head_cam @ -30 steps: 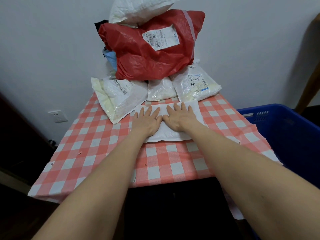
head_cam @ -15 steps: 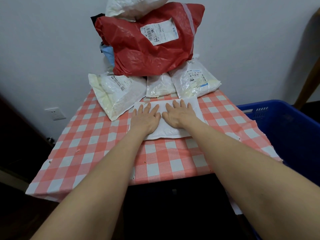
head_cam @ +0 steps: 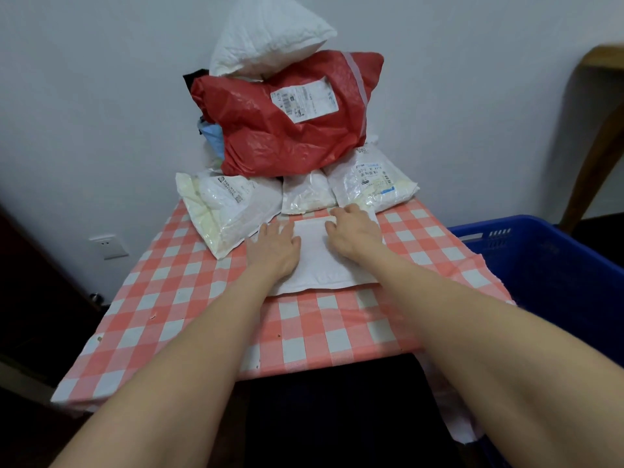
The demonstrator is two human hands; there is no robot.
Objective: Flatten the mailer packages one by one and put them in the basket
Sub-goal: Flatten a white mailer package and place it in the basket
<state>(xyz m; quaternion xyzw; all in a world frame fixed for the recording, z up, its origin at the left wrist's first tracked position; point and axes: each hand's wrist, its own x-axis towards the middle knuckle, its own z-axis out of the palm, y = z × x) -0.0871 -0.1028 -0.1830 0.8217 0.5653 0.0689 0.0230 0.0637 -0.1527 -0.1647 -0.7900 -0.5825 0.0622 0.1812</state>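
Note:
A flat white mailer point(head_cam: 317, 261) lies on the red-and-white checked table point(head_cam: 189, 298). My left hand point(head_cam: 273, 249) presses palm-down on its left part, fingers straight. On its right part rests my right hand point(head_cam: 353, 236), with its fingers reaching over the mailer's far edge and bent a little there. Behind stands a pile of mailers: a big red one point(head_cam: 287, 119), a white one on top point(head_cam: 266, 35), and three pale ones at the base point(head_cam: 226, 211) point(head_cam: 307, 195) point(head_cam: 371, 180). The blue basket point(head_cam: 540, 265) sits to the right of the table.
A white wall rises right behind the pile, with a wall socket point(head_cam: 108, 246) low on the left. A wooden furniture leg point(head_cam: 594, 153) stands at the far right beyond the basket. Dark floor lies below the table's front edge.
Both hands slid apart from the mailer's middle toward its ends, and forward to its far edge. The right hand's fingers now bend over that edge. The camera tilted, showing more of the pile.

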